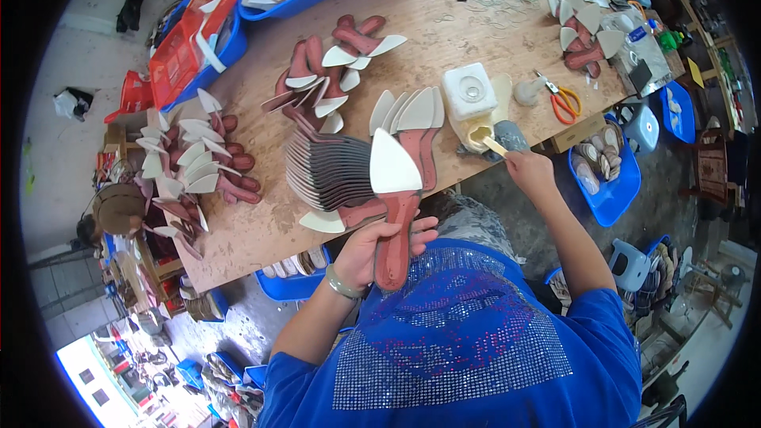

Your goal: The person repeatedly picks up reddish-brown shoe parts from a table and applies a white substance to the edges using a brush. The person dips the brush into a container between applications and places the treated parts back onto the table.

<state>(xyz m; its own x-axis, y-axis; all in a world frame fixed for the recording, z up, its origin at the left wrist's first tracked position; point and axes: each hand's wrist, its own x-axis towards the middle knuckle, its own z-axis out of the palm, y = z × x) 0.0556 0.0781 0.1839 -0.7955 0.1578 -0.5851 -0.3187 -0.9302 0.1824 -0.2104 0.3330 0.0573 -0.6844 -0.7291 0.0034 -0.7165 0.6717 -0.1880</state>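
Observation:
My left hand grips a shoe insole by its narrow reddish-brown end. A broad white pointed piece tops the insole, which is tilted up in front of a fanned stack of insoles. Several more white-tipped insoles lie just behind it. In my right hand is a flat pale stick. Its far end dips into the cut-open mouth of a white plastic container with yellowish residue round the opening. What is inside the container is hard to make out.
Insole heaps lie at the table's left, middle back and far right. Orange-handled pliers and a small clear bottle sit right of the container. Blue bins stand on the floor beyond the table edge.

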